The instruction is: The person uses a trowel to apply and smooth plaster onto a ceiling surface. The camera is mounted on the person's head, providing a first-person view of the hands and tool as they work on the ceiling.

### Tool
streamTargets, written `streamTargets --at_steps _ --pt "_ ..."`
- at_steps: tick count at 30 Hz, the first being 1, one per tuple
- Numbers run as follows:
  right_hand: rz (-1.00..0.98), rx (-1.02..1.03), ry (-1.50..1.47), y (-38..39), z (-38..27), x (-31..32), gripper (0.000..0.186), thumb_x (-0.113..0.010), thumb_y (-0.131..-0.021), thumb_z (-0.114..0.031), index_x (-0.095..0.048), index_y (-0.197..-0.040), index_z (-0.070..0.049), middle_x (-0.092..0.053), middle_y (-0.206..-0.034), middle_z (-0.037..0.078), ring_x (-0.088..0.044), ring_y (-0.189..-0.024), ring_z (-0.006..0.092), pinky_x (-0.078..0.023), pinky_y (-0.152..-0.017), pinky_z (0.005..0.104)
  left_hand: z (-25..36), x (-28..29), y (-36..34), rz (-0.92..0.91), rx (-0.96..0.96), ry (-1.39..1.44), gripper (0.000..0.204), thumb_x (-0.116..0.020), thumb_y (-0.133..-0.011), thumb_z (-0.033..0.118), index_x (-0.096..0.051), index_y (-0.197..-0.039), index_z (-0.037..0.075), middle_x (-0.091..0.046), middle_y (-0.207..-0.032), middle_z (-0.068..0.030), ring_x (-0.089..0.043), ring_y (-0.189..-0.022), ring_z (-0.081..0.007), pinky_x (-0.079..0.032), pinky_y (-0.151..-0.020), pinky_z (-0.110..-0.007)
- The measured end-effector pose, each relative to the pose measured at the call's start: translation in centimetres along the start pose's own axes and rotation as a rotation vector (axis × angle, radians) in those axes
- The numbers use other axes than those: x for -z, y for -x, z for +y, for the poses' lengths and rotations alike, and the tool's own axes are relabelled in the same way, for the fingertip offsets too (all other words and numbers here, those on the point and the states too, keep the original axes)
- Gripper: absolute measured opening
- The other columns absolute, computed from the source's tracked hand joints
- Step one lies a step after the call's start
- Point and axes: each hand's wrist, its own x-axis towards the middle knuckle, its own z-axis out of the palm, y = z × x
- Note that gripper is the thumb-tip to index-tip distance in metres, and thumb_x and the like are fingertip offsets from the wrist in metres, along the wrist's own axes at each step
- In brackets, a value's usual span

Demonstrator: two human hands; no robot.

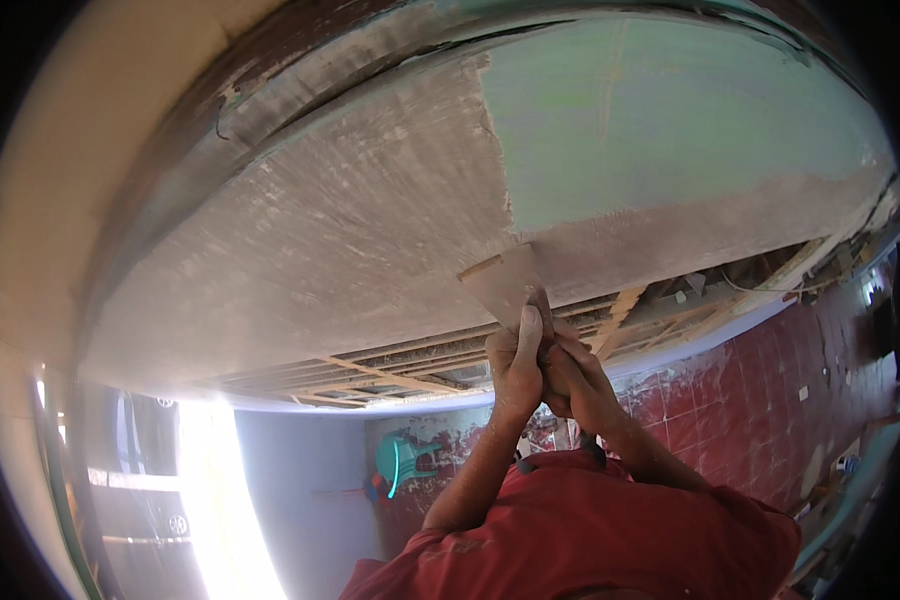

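Note:
My left hand (pixel 515 370) and my right hand (pixel 578 378) are raised together and closed around the handle of a wide-bladed scraper (pixel 502 284). My left thumb lies up along the tool towards the blade; my right fingers wrap the handle from the other side. Most of the handle is hidden by my hands. The blade's far edge is at or against the scraped grey-brown surface (pixel 370 240), just below the corner of the remaining green paint (pixel 650 120). A ragged edge divides the green from the bare, streaked area.
Below the surface runs an open frame of wooden strips (pixel 400 378). A turquoise plastic chair (pixel 398 458) stands on the dark red tiled floor (pixel 740 390). Bright light enters through an opening (pixel 215 490) at lower left. Loose debris (pixel 845 465) lies at right.

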Motion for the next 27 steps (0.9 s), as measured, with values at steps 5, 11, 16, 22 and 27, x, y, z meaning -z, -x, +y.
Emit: streamTargets --at_steps 5,11,16,22,27 --pt "-0.128 -0.12 -0.062 -0.9 -4.7 -1.5 0.044 -0.041 -0.106 -0.026 -0.04 -0.146 -0.008 -0.058 -0.085 -0.001 -0.045 -0.062 0.0019 -0.037 -0.052 0.0193 4.4 -1.1 -0.9 0.073 -0.033 -0.039 0.044 -0.048 -0.104 0.023 -0.064 -0.076 -0.006 -0.067 -0.067 -0.0112 -0.061 -0.058 -0.0157 -0.047 -0.056 -0.028" --pt "-0.231 -0.036 -0.195 -1.2 0.6 -3.0 0.045 -0.035 -0.107 -0.026 -0.034 -0.15 -0.012 -0.045 -0.07 -0.006 -0.038 -0.054 0.0029 -0.032 -0.047 0.0209 3.9 1.0 0.5 0.229 -0.102 -0.431 0.036 -0.049 -0.101 0.018 -0.066 -0.081 -0.007 -0.068 -0.068 -0.0099 -0.061 -0.063 -0.0134 -0.047 -0.059 -0.028" --pt "-0.175 -0.005 -0.315 -2.3 1.7 -4.5 0.045 -0.034 -0.108 -0.026 -0.033 -0.151 -0.012 -0.046 -0.068 -0.006 -0.037 -0.05 0.0024 -0.031 -0.044 0.02 6.5 0.4 -0.9 0.199 -0.113 -0.496 0.037 -0.051 -0.101 0.019 -0.064 -0.075 -0.005 -0.065 -0.068 -0.006 -0.055 -0.062 -0.0101 -0.04 -0.056 -0.027" --pt "-0.133 0.086 -0.29 -2.3 1.6 -5.8 0.045 -0.033 -0.108 -0.027 -0.032 -0.151 -0.013 -0.046 -0.069 -0.005 -0.037 -0.048 0.0019 -0.031 -0.042 0.0197 6.8 0.5 -0.3 0.262 -0.152 -0.56 0.037 -0.058 -0.099 0.02 -0.062 -0.072 -0.005 -0.059 -0.063 -0.0042 -0.049 -0.062 -0.008 -0.037 -0.055 -0.026" --pt "-0.125 0.087 -0.305 -2.5 0.4 -6.0 0.047 -0.033 -0.107 -0.029 -0.031 -0.151 -0.014 -0.047 -0.069 -0.005 -0.037 -0.047 0.0018 -0.031 -0.041 0.0197 7.9 0.3 -0.5 0.211 -0.121 -0.587 0.037 -0.059 -0.098 0.021 -0.063 -0.072 -0.006 -0.058 -0.063 -0.0032 -0.049 -0.063 -0.0073 -0.037 -0.055 -0.027"
